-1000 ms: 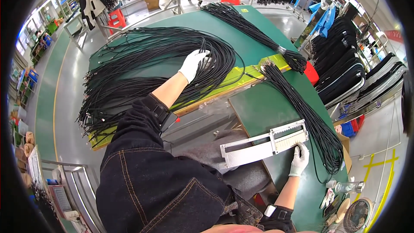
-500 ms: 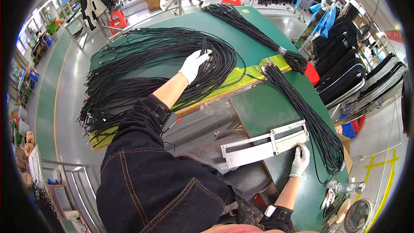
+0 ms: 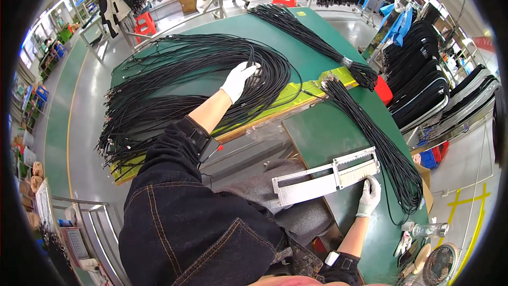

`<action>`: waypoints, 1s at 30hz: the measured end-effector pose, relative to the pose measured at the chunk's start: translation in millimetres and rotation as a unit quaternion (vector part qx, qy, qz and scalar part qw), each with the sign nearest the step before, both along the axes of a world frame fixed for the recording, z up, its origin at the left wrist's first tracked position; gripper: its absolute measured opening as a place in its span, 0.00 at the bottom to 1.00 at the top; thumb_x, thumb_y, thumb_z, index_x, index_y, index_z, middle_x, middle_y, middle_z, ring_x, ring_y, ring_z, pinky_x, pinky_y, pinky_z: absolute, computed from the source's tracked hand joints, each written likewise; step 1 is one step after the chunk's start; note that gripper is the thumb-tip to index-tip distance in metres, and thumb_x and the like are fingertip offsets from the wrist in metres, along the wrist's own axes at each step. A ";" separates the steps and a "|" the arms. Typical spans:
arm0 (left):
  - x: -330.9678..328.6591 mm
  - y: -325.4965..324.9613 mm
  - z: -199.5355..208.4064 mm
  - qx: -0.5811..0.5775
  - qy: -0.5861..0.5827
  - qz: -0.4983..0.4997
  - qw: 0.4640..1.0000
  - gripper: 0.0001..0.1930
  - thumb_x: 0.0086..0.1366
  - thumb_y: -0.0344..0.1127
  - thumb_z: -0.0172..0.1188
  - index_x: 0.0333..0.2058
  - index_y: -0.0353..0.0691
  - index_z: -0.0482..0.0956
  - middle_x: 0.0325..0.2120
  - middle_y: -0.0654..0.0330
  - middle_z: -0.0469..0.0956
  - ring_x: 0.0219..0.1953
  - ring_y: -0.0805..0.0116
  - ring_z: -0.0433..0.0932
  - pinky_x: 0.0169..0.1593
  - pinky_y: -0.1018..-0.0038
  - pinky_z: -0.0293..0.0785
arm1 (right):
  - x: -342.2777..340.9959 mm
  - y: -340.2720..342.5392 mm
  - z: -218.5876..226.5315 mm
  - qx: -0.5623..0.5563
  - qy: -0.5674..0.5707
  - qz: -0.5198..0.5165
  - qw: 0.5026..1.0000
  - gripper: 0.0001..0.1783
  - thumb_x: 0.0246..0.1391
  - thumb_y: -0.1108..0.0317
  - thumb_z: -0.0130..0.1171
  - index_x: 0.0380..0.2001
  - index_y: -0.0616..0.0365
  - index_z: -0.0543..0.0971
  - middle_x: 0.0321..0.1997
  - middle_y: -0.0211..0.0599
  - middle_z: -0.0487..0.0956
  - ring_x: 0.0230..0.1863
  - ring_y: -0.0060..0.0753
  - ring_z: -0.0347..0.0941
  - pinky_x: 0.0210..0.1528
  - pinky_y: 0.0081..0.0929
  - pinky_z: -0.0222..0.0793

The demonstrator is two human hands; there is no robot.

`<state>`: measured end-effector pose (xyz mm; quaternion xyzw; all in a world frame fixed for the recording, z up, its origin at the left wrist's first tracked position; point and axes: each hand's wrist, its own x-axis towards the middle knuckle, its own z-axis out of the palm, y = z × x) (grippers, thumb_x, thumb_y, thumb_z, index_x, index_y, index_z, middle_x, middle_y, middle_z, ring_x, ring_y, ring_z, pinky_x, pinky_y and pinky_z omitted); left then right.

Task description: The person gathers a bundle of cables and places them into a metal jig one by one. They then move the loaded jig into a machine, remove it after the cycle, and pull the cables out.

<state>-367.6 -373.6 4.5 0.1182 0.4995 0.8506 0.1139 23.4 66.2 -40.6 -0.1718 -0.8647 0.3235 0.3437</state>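
Observation:
My left hand [image 3: 239, 82], in a white glove, reaches to the bend of a large spread of black cables [image 3: 185, 53] on the green table. Its fingers are closed around a few of the cables at the loop. My right hand [image 3: 369, 197], also gloved, pinches the lower right edge of a silver metal frame [image 3: 328, 179] with two rectangular windows. The frame is tilted and reaches over the table's near edge above my lap. To its right a second black cable bundle [image 3: 373, 132] lies lengthwise, its connector ends toward the far side.
A third tied cable bundle [image 3: 304, 32] lies on the far table. A yellow-green strip [image 3: 296, 92] runs along the table edge. A clear bottle [image 3: 429, 230] and a small fan [image 3: 440, 265] stand at the lower right. Racks of hanging black cables [image 3: 415, 69] stand beyond.

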 end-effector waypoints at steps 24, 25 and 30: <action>1.1 11.4 0.9 -0.215 0.124 0.111 0.962 0.15 0.55 0.33 0.71 0.37 0.37 0.74 0.28 0.64 0.76 0.30 0.74 0.74 0.40 0.74 0.73 | -1.9 1.0 -2.1 -0.017 0.010 0.000 1.000 0.09 0.57 0.78 0.59 0.42 0.64 0.80 0.44 0.39 0.80 0.47 0.33 0.75 0.55 0.28 0.69; 1.3 10.9 1.8 -0.212 0.112 0.126 0.963 0.15 0.55 0.33 0.71 0.36 0.37 0.74 0.28 0.63 0.76 0.29 0.74 0.74 0.40 0.74 0.73 | -3.2 -0.9 -0.6 -0.016 0.006 0.002 1.000 0.09 0.57 0.77 0.59 0.42 0.65 0.80 0.45 0.38 0.80 0.47 0.32 0.75 0.55 0.27 0.69; 22.8 10.5 48.9 -0.338 0.240 0.295 0.861 0.09 0.62 0.32 0.65 0.35 0.38 0.74 0.25 0.64 0.75 0.25 0.73 0.73 0.31 0.77 0.71 | 1.8 10.0 -4.2 -0.112 0.043 -0.054 0.991 0.09 0.62 0.74 0.56 0.43 0.65 0.80 0.46 0.38 0.80 0.47 0.27 0.75 0.55 0.25 0.69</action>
